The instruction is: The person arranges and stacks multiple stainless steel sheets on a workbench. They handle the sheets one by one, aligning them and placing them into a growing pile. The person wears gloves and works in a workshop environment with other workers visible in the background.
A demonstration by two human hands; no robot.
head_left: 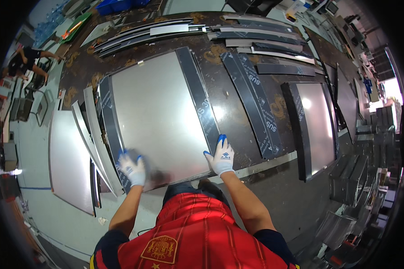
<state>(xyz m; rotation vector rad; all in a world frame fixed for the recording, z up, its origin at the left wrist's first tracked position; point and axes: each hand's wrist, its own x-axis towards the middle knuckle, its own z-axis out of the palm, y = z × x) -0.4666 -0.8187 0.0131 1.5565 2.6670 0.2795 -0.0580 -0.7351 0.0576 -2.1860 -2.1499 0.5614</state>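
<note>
A large silver metal sheet (159,116) lies flat before me on the dark table, its near edge close to my body. Dark film-covered strips run along its left side (108,114) and right side (196,96). My left hand (132,169), in a white glove with blue fingertips, rests at the near left corner, fingers spread and slightly blurred. On the near end of the right strip lies my right hand (222,157), gloved alike, with its fingers stretched forward and the thumb pointing inward. Neither hand is closed round anything.
Long metal strips (251,103) lie right of the sheet, beside a dark-edged box-shaped panel (316,127). More strips are stacked at the table's far side (157,31). Another silver panel (69,152) leans at the left. A person (29,62) is at the far left.
</note>
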